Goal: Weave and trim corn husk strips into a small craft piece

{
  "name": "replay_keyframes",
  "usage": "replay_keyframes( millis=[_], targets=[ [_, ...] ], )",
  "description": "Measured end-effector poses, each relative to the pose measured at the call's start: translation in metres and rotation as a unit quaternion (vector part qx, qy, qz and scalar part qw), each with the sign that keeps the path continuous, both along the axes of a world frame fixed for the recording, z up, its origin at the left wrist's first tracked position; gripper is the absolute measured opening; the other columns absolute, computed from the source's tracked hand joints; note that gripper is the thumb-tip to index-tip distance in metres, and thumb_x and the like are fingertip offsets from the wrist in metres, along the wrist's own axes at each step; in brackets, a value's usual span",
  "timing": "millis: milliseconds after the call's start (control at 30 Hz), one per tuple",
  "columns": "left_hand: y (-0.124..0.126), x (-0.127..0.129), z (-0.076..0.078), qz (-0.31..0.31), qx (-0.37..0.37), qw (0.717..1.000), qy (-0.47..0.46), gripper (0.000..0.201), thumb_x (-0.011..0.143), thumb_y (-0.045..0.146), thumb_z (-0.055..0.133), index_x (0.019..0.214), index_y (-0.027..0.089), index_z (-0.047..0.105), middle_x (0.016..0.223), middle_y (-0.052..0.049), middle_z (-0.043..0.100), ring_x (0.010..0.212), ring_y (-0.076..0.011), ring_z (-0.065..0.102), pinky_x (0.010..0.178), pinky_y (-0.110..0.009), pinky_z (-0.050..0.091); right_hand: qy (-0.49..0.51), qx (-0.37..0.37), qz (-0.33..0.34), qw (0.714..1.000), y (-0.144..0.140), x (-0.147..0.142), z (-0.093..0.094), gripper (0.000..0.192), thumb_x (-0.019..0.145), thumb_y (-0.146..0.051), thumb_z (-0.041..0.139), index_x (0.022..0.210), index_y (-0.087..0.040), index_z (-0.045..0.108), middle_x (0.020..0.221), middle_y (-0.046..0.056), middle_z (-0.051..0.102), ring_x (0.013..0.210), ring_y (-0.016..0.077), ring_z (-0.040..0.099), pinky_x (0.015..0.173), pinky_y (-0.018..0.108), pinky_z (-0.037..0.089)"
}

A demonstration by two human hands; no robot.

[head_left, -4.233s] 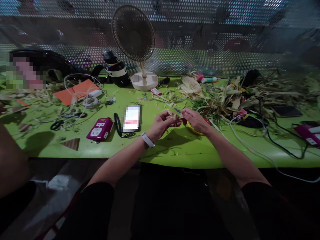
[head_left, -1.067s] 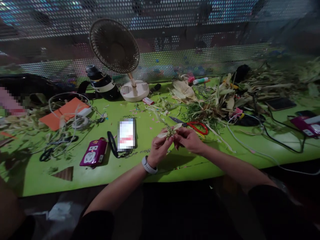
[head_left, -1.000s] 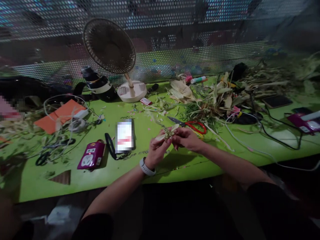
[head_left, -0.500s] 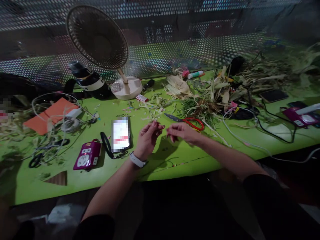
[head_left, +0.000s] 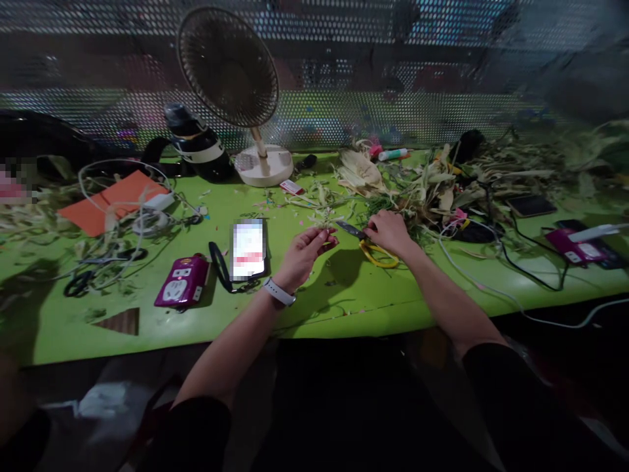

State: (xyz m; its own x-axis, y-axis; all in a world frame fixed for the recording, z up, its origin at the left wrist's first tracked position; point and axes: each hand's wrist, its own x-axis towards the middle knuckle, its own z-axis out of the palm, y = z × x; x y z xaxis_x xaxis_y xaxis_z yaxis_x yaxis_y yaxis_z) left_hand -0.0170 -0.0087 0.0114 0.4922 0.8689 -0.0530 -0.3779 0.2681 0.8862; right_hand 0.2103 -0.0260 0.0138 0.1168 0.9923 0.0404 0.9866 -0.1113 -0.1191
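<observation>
My left hand, with a white band on the wrist, is held in a pinch over the green tabletop. Whatever is between its fingertips is too small to make out. To its right lies a pair of scissors, dark blades pointing left and a yellow handle loop toward me. My right hand is closed over the other handle loop, which it hides. Scraps of dried husk lie just beyond the blades.
Dried husks and stalks pile up at the back right. A fan and a dark bottle stand at the back. Left of my hands lie a lit phone and a purple power socket. A white cable crosses the right side.
My right hand has moved away from my left, forward onto the scissors, covering the red loop. My left hand keeps its pinch. The whole view has shifted somewhat.
</observation>
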Motion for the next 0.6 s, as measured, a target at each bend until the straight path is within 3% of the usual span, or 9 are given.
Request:
replay_keyframes(
  millis=[167,267,333,400,500,600],
  targets=[
    [0.001,0.001,-0.001,0.011,0.014,1.000,0.000,0.031,0.073,0.042,0.080,0.075,0.014,0.066,0.082,-0.002,0.066,0.079,-0.0104,0.064,0.085,-0.031,0.058,0.116,0.062,-0.014,0.991,0.010,0.009,-0.009,0.015,0.086,-0.025,0.056,0.080,-0.017,0.067,0.095,0.011,0.066,0.093,0.0237,0.058,0.081,0.037,0.041],
    [0.001,0.000,0.000,0.026,-0.008,1.000,0.003,0.033,0.073,0.045,0.079,0.079,0.015,0.067,0.078,-0.001,0.064,0.076,-0.0098,0.063,0.077,-0.026,0.058,0.283,0.141,-0.016,0.948,0.014,0.018,-0.010,0.017,0.089,-0.031,0.052,0.083,-0.018,0.061,0.083,0.006,0.066,0.079,0.0192,0.059,0.074,0.033,0.045],
    [0.002,0.000,0.000,0.040,-0.027,0.999,0.001,0.032,0.074,0.044,0.078,0.084,0.015,0.067,0.077,0.000,0.064,0.075,-0.0092,0.063,0.075,-0.024,0.056,0.328,0.172,-0.024,0.929,0.013,0.023,-0.005,0.018,0.090,-0.032,0.049,0.086,-0.019,0.060,0.080,0.005,0.066,0.076,0.0185,0.060,0.072,0.032,0.046],
    [0.002,0.000,0.000,0.052,-0.037,0.998,-0.008,0.031,0.075,0.042,0.078,0.084,0.015,0.067,0.077,0.000,0.064,0.075,-0.0088,0.063,0.074,-0.023,0.055,0.267,0.165,-0.033,0.949,0.009,0.025,0.000,0.016,0.089,-0.031,0.053,0.084,-0.019,0.062,0.083,0.006,0.067,0.078,0.0197,0.061,0.074,0.033,0.045],
    [0.002,0.000,0.000,0.063,-0.043,0.997,-0.017,0.028,0.076,0.040,0.078,0.084,0.016,0.067,0.075,0.001,0.063,0.074,-0.0081,0.063,0.074,-0.022,0.053,0.128,0.092,-0.015,0.987,0.005,0.021,0.005,0.017,0.086,-0.031,0.058,0.079,-0.018,0.067,0.086,0.009,0.068,0.083,0.0225,0.060,0.076,0.035,0.043],
    [0.002,0.001,0.000,0.065,-0.041,0.997,-0.013,0.025,0.079,0.038,0.076,0.084,0.016,0.067,0.075,0.001,0.063,0.074,-0.0085,0.063,0.074,-0.022,0.052,0.058,0.050,-0.008,0.997,0.006,0.011,0.000,0.024,0.087,-0.037,0.057,0.081,-0.017,0.070,0.092,0.012,0.068,0.092,0.0258,0.060,0.082,0.038,0.042]
  ],
)
